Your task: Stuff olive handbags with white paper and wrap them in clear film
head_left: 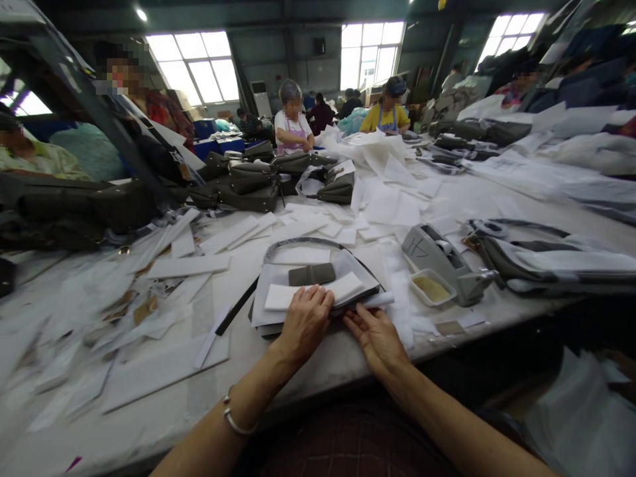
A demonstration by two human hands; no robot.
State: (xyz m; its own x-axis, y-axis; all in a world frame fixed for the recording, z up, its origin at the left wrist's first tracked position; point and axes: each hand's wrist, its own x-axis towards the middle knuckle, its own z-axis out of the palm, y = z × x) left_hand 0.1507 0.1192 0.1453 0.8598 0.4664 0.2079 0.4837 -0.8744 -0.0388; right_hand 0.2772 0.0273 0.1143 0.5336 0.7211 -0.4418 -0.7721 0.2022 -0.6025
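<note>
A grey handbag (318, 273) lies flat on the table in front of me, partly wrapped in white paper, with its curved strap arching above it. My left hand (304, 323) presses down on the bag's near edge, its fingers curled over a folded white sheet (342, 289). To its right my right hand (376, 336) rests on the table, fingers stretched toward the bag's lower right corner and a thin white roll (378, 300). A bracelet sits on my left wrist.
A grey tape dispenser (440, 260) and a small tray of yellowish paste (430, 289) stand to the right. White paper strips litter the table (163, 371). More grey bags (248, 189) pile up at the back and right. Other people work at the far end.
</note>
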